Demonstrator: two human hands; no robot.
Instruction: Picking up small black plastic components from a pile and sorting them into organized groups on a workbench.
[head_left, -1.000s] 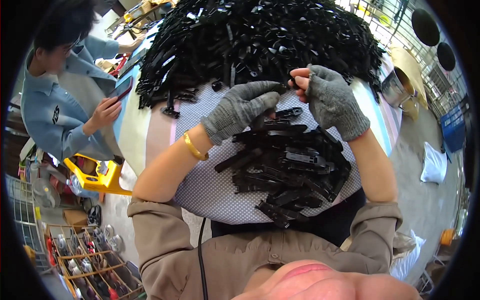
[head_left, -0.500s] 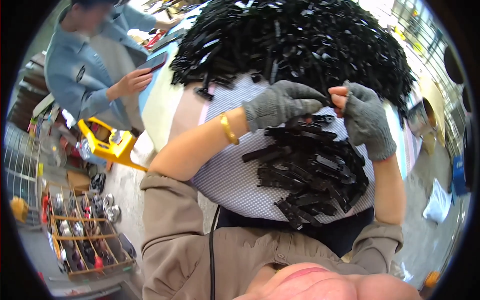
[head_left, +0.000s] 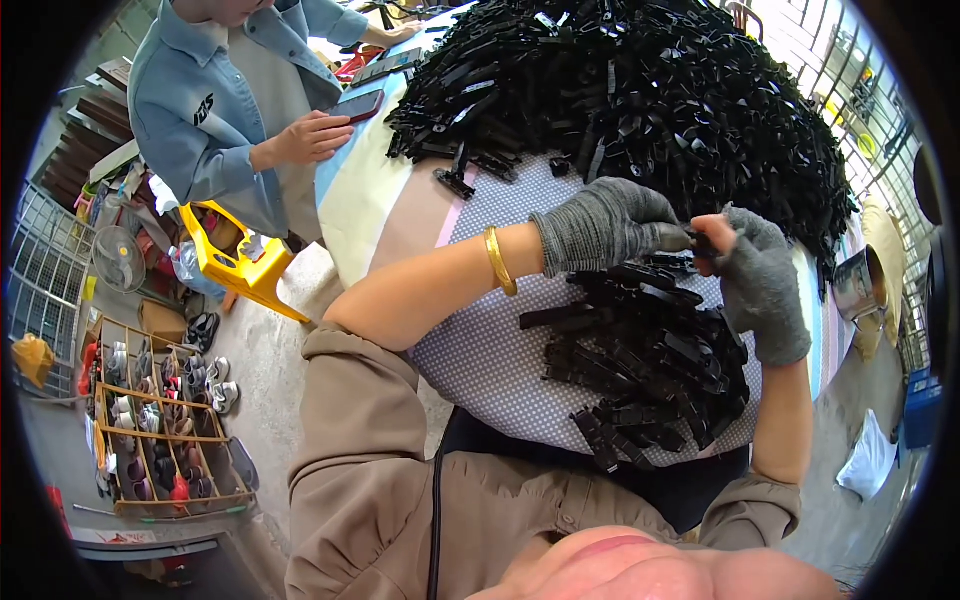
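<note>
Grey dotted cloth, striped along its sides, covers the large table (head_left: 470,345) on my remote feed, and a great heap of black parts (head_left: 650,100) fills its far side. At its left edge I see a co-worker (head_left: 195,105) in a light-blue jacket. Lower left on the floor sits a wooden shoe rack (head_left: 168,436), with a yellow stool (head_left: 235,262) beyond it. A smaller pile of black parts (head_left: 650,365) lies on the cloth just nearer the wearer than the gloves. The right hand (head_left: 765,285), in grey knit, has its bare thumb and fingers pinched tight on something. Facing it, the left hand (head_left: 612,228) draws thumb and fingers nearly together; I cannot tell whether they grip too. The co-worker's fingers touch a dark phone (head_left: 362,106). A gold bracelet (head_left: 498,262) circles the left wrist. Smallest is the black piece (head_left: 698,241) at the right fingertips, between both hands, above the smaller pile's far edge.
</note>
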